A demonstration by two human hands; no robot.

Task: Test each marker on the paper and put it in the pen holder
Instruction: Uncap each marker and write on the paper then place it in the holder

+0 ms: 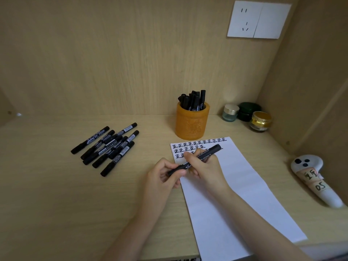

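Pinching the near end of the marker (209,152) in curled fingers (176,184), my left hand (163,176) rests at the left edge of the paper (235,185). My right hand (205,167) clamps round the barrel, which points toward 2 o'clock. From my hands, loose markers (107,146) lie on the bench (56,185) at 10 o'clock, and the pen holder (192,125) stands at 12.
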